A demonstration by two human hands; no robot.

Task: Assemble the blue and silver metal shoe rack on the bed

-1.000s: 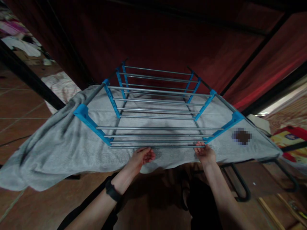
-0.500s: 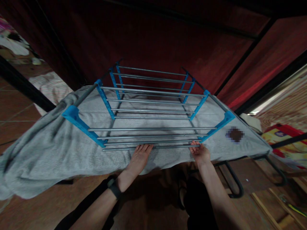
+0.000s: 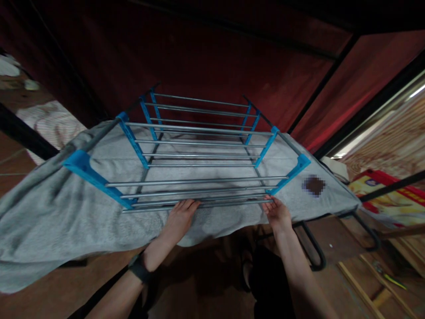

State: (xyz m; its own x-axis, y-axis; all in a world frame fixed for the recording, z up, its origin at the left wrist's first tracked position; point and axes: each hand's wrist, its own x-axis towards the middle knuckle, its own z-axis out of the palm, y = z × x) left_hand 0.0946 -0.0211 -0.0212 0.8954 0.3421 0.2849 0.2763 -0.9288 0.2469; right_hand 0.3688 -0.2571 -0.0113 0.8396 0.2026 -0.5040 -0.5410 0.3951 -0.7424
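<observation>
A rack of thin grey metal rods and blue plastic brackets lies across the grey cloth. Along its near side runs a metal rod, just in front of the lowest rods of the rack. My left hand, palm down, has its fingers curled over this rod left of its middle. Close to the right end, my right hand grips the same rod with thumb and fingertips, beside the lower corner of a blue bracket. Part of the rod is covered by my left fingers.
The grey cloth covers a bench with a dark metal frame. Dark red fabric hangs behind the rack. To the right are a red and yellow package and a bent black tube. A yellow-handled tool lies lower right.
The view has shifted, so the rack sits further left in it. My left hand remains on the rod, and my right hand keeps its place near the right end.
</observation>
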